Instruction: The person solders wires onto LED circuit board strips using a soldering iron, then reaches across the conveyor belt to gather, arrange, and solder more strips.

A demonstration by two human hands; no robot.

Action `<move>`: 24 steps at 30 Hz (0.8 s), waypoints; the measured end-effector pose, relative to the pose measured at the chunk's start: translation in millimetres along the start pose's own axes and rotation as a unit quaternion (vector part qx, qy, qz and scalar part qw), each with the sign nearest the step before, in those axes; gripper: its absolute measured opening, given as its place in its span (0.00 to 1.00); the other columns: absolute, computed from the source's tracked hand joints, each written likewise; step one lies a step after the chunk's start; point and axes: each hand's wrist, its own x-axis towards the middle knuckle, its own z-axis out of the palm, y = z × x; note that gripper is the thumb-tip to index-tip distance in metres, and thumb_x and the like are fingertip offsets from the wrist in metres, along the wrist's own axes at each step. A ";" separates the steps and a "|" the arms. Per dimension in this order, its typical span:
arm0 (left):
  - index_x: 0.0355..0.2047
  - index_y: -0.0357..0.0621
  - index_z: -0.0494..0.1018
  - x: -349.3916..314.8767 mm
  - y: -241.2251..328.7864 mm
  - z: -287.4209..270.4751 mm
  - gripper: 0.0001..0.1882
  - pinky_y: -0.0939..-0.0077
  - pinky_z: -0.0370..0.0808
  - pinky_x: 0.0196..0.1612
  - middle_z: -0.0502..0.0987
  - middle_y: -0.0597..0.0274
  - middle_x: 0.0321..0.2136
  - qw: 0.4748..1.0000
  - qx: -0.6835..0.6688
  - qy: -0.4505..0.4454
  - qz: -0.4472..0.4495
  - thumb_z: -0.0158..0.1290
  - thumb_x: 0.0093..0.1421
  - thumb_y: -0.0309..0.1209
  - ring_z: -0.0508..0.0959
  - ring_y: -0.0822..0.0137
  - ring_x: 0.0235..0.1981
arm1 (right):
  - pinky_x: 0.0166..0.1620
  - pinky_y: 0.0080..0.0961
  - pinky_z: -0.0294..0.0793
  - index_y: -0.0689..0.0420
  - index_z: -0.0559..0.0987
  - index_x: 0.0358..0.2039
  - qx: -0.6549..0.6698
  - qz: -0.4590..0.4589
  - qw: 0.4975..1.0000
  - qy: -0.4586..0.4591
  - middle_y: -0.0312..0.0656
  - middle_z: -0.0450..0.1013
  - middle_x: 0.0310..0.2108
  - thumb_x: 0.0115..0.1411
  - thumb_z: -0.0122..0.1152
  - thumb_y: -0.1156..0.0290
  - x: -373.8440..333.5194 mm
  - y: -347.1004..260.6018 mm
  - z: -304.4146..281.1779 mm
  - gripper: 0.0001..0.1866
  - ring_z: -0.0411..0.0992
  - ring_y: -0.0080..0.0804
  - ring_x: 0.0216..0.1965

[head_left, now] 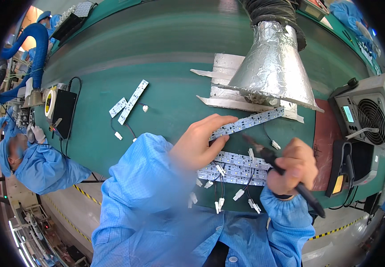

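Blue jacket [156, 240]; left hand [199, 140] pinches LED strip [255, 121]; red mat [323, 131] bears writing [315, 151]

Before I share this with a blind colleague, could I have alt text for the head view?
A person's left hand holds a white circuit strip while their right hand grips a black pen-shaped tool. More strips with white connectors lie nearer the body on the green workbench; a foil-covered cone is beyond.

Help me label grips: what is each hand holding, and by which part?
The left hand pinches a white circuit strip by its left end; the right hand grips a soldering-iron-like tool around the middle of its black handle.
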 end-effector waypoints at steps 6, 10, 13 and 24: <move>0.46 0.33 0.73 1.0 4.2 -19.2 0.18 0.66 0.74 0.47 0.78 0.47 0.40 1.000 0.007 -0.010 0.006 0.56 0.53 0.21 0.79 0.53 0.43 | 0.20 0.25 0.46 0.59 0.63 0.16 -0.038 0.071 0.991 0.104 0.37 0.53 0.10 0.65 0.42 0.65 4.9 7.8 -29.5 0.20 0.48 0.24 0.14; 0.45 0.33 0.74 -0.4 4.2 -24.6 0.17 0.66 0.74 0.44 0.78 0.47 0.38 0.999 0.036 -0.031 0.003 0.57 0.52 0.21 0.79 0.52 0.40 | 0.19 0.25 0.46 0.60 0.63 0.15 -0.013 0.048 0.996 0.072 0.38 0.54 0.10 0.64 0.43 0.66 4.5 8.7 -22.2 0.21 0.50 0.24 0.12; 0.44 0.33 0.74 -0.7 6.5 -22.5 0.17 0.67 0.74 0.42 0.78 0.47 0.37 0.998 0.048 -0.031 0.002 0.57 0.52 0.20 0.79 0.51 0.39 | 0.18 0.25 0.47 0.61 0.65 0.15 -0.016 0.046 0.998 0.030 0.39 0.55 0.11 0.63 0.44 0.66 1.5 7.9 -19.1 0.20 0.51 0.24 0.12; 0.44 0.32 0.74 -0.8 7.6 -20.5 0.18 0.66 0.75 0.40 0.77 0.47 0.34 0.998 0.056 -0.028 0.006 0.57 0.51 0.19 0.78 0.50 0.36 | 0.16 0.25 0.48 0.61 0.65 0.14 -0.037 0.042 0.998 0.014 0.38 0.58 0.09 0.63 0.44 0.66 2.1 9.0 -12.3 0.21 0.54 0.26 0.10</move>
